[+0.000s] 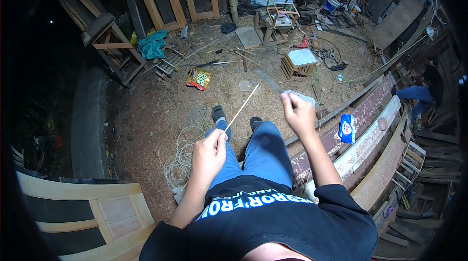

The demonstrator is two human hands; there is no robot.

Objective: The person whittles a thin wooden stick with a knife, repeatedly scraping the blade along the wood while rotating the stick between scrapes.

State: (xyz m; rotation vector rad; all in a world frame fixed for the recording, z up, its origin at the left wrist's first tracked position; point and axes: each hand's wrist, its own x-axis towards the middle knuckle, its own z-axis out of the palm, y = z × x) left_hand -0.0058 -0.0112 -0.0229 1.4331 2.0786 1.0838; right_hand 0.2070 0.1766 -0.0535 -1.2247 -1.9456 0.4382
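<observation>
A thin, pale wooden stick (243, 106) points up and away from my left hand (209, 153), whose fingers are pinched round its near end. My right hand (299, 116) is closed on a knife; its grey blade (269, 81) is smeared by motion and slants toward the upper left. Blade and stick are apart, with the blade beyond the stick's far tip. The knife's handle is hidden in my fist. A whitish flat thing (303, 97) shows just behind the right fingers. Both hands are above my lap, over my blue-trousered legs (265, 151).
Coiled pale strands (178, 166) lie beside my left leg. A snack bag (199, 79) and a slatted wooden crate (298, 63) are on the littered ground ahead. To my right, a blue-and-white packet (347, 129) rests on planks (360, 149); another person (424, 90) sits beyond. A panelled door (117, 214) lies at left.
</observation>
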